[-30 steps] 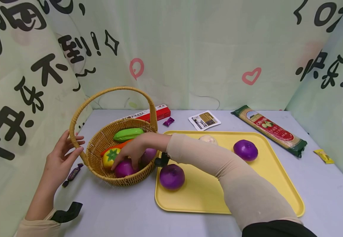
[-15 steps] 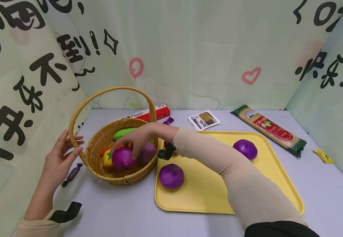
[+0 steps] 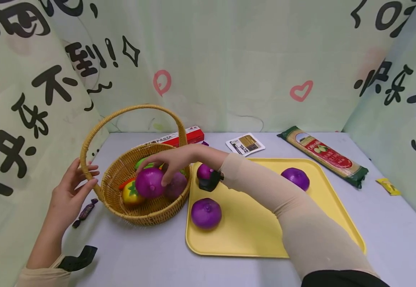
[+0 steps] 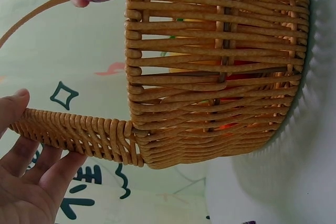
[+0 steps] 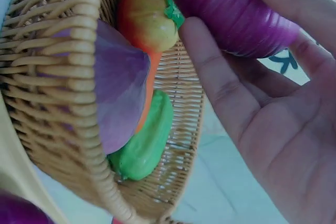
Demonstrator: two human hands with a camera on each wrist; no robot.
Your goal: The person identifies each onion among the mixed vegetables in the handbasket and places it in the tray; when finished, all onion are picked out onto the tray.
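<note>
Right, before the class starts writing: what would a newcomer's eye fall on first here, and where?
Probably the wicker basket on the left of the table, where the right hand holds a glossy purple onion above the rim and the left hand grips the arched handle. Next, perhaps, the bright yellow tray beside it, with another purple onion towards its left edge.

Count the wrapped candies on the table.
3: a dark purple candy left of the wicker basket, a yellow candy right of the yellow tray, and a purple candy beside the pasta box, mostly hidden by the right arm. Others may be hidden.
</note>
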